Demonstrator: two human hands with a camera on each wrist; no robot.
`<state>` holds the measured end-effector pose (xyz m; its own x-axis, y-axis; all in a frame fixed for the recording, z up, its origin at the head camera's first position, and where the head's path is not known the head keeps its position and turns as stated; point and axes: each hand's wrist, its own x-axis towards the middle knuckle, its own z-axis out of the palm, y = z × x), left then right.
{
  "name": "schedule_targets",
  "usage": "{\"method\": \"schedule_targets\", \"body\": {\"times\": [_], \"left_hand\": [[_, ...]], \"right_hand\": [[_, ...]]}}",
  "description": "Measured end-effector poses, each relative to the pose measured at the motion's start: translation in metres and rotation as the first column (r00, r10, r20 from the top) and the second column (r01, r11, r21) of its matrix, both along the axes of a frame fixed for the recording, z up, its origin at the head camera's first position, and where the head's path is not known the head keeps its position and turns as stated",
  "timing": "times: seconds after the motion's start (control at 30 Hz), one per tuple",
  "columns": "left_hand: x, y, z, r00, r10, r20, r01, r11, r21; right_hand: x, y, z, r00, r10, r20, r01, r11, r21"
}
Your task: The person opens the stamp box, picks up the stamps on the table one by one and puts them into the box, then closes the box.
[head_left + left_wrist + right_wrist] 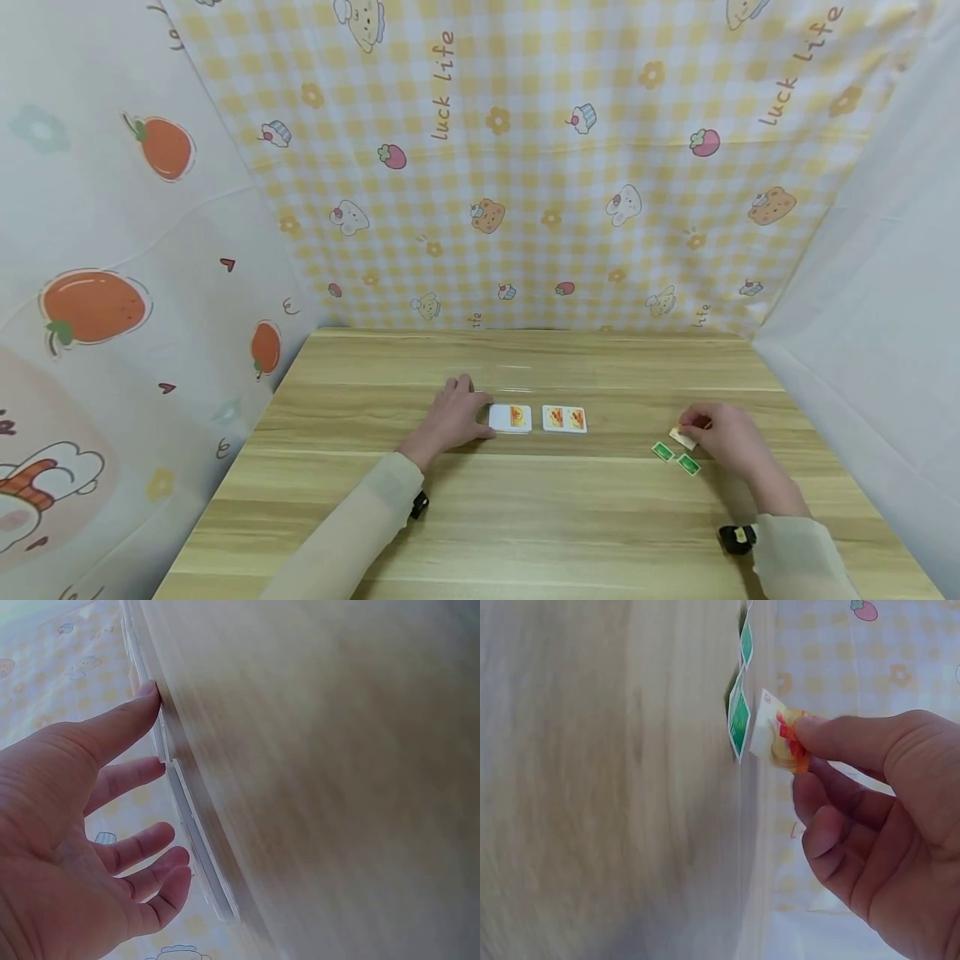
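Note:
At the table's middle my left hand [453, 417] has thumb and index finger at the two long edges of a white card [498, 419], holding its left end. That card bears one orange picture on its right half. Just right of it lies a second white card [565, 419] with two orange pictures. Over on the right, my right hand [723, 433] pinches a small picture card [780, 739] between thumb and fingers, tilted just above the table. Its face is pale yellow with red and orange. Two small green-backed cards [663, 452] [688, 464] lie beside that hand.
A clear, flat plastic piece [513, 377] lies behind the first white card. The wooden table [480, 525] meets a checked cloth [525, 250] at the back and printed or white cloth at the sides.

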<state>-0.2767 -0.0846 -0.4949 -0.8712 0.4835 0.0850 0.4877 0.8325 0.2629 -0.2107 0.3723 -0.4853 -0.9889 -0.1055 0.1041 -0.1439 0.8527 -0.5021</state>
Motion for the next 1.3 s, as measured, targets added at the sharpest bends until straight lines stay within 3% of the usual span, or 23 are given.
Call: {"method": "schedule_targets", "body": {"times": [0.37,0.8,1.3], "left_hand": [[0.0,0.0,0.0,1.0,0.0,0.007,0.001,1.0,-0.016],[0.001,0.001,0.002,1.0,0.003,0.009,-0.003,1.0,-0.021],[0.004,0.002,0.003,1.0,0.01,0.003,-0.01,0.999,-0.045]], "right_hand": [[-0.001,-0.016,0.007,0.997,-0.035,-0.072,0.032,0.998,-0.054],[-0.003,-0.049,0.012,0.991,-0.014,-0.132,-0.007,0.988,-0.156],[-0.011,-0.092,0.008,0.992,0.046,-0.118,-0.073,0.969,-0.234]]}}
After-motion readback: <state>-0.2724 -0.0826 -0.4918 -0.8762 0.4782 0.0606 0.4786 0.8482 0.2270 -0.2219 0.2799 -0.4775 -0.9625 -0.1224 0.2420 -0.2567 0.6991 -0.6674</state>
